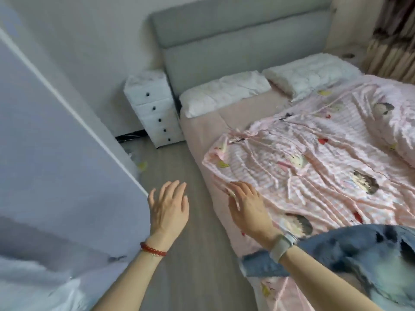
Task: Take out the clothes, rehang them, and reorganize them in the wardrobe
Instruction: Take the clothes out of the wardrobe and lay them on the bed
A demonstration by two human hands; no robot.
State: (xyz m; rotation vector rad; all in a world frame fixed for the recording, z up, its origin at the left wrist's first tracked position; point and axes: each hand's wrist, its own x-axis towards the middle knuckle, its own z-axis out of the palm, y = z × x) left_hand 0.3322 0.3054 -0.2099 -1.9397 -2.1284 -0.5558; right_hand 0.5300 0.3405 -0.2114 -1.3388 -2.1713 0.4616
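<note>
We read this as the take-out step: faded blue denim garment [359, 254] lies on bed w/ pink striped cartoon-print quilt [314, 164]. Left hand [168, 207] & right hand [249, 207] both spread, holding nothing. Next, prob.: grasp denim, find a hanger.

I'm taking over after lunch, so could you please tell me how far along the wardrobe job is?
Done: one denim garment already lies on the bed, so taking out has started. In hand: nothing; the left hand is open and empty over the floor beside the white wardrobe panel, and the right hand is open at the edge of the pink quilt. Left: rehanging and reorganizing; no hanger shows, and the wardrobe's inside is out of view.
</note>
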